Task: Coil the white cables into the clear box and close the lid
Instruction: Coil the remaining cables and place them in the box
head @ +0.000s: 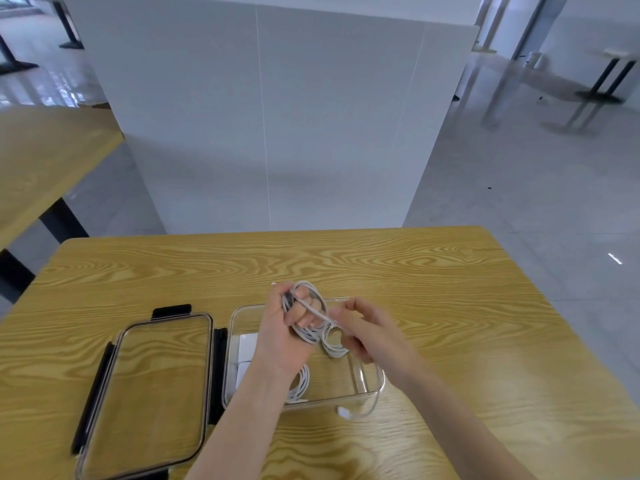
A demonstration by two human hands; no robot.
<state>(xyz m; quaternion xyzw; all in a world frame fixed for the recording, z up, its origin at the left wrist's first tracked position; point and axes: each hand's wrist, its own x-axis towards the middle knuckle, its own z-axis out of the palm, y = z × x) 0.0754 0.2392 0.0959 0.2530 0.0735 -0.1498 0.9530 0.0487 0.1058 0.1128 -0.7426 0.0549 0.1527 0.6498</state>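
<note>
Above a clear box (pixel 375 386), two hands wind a white cable (pixel 313 311).

Left hand (pixel 289 327) grips the coiled loops in a fist; right hand (pixel 367 332) pinches the loose strand just beside it. More coils (pixel 334 346) and white blocks (pixel 247 346) lie in the box; one cable end (pixel 343 411) hangs over its near wall. Its lid (pixel 145 396) lies open to the left on a wood-grain table (pixel 485 341), with a white partition (pixel 263 116) beyond and grey floor.

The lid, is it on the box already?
No, the lid lies flat on the table, to the left of the open clear box.
</note>
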